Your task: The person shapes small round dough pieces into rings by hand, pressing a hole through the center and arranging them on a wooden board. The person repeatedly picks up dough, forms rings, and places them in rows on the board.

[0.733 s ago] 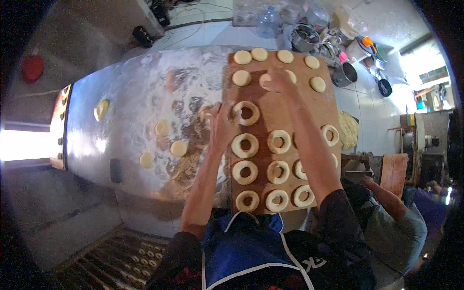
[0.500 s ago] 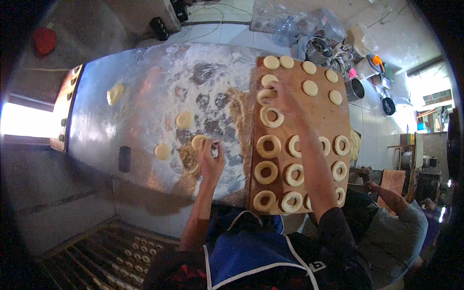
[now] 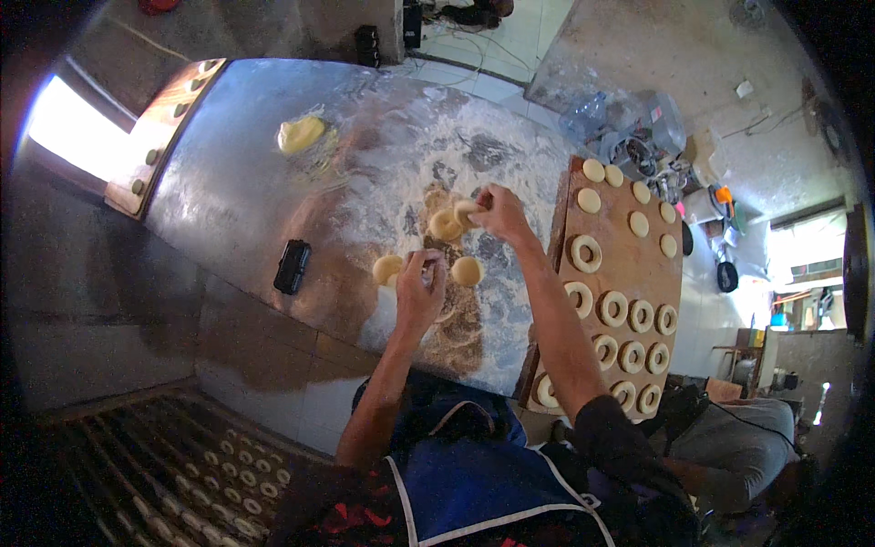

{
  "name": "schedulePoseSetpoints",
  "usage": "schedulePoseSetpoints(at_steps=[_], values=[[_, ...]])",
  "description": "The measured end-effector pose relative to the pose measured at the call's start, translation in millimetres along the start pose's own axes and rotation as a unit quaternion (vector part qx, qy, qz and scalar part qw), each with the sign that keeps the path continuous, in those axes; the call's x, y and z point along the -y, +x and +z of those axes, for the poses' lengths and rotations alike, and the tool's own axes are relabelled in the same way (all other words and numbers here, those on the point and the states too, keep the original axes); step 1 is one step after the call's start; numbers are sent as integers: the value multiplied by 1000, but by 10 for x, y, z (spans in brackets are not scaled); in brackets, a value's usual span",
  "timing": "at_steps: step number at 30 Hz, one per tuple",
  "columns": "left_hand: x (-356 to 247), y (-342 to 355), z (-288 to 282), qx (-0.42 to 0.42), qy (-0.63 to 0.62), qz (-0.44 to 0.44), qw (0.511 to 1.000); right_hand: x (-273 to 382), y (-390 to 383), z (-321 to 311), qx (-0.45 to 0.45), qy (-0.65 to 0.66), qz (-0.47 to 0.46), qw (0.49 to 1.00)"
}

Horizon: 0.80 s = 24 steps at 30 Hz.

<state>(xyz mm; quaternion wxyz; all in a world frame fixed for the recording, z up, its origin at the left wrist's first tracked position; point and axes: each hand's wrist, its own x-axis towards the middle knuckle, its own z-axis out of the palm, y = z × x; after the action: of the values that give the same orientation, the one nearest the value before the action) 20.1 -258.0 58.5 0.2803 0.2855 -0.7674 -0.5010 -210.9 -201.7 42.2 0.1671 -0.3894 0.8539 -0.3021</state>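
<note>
My right hand (image 3: 492,211) pinches a pale dough piece (image 3: 467,211) above another dough piece (image 3: 446,225) on the flour-dusted metal table (image 3: 210,164). My left hand (image 3: 421,273) is closed between two dough discs (image 3: 468,270) nearer me; what its fingertips hold is hidden. A wooden board (image 3: 620,269) on the right carries dough rings (image 3: 586,253) and dough discs (image 3: 638,223). A yellow lump (image 3: 301,135) and a small black oblong object (image 3: 293,266) lie left of my hands.
A second board (image 3: 166,137) lies along the table's far left end. A rack (image 3: 128,465) with dough rings stands low at left. A person (image 3: 729,438) is at lower right, close by the board. Pots, a water jug (image 3: 583,117) and containers stand beyond the board.
The view has turned rightward-down, shifting the board. My right hand has moved left from the board onto the floured table with a dough piece. My left hand stays low among the discs.
</note>
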Motion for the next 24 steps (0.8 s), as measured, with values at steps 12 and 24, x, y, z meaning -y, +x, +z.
schedulePoseSetpoints(at_steps=[12, 24], values=[[-50, 186, -68, 143, -144, -49, 978, 794, -1149, 7, -50, 269, 32, 961], [138, 142, -111, 224, -484, -110, 838, 969, -1265, 7, 15, 557, 55, 828]])
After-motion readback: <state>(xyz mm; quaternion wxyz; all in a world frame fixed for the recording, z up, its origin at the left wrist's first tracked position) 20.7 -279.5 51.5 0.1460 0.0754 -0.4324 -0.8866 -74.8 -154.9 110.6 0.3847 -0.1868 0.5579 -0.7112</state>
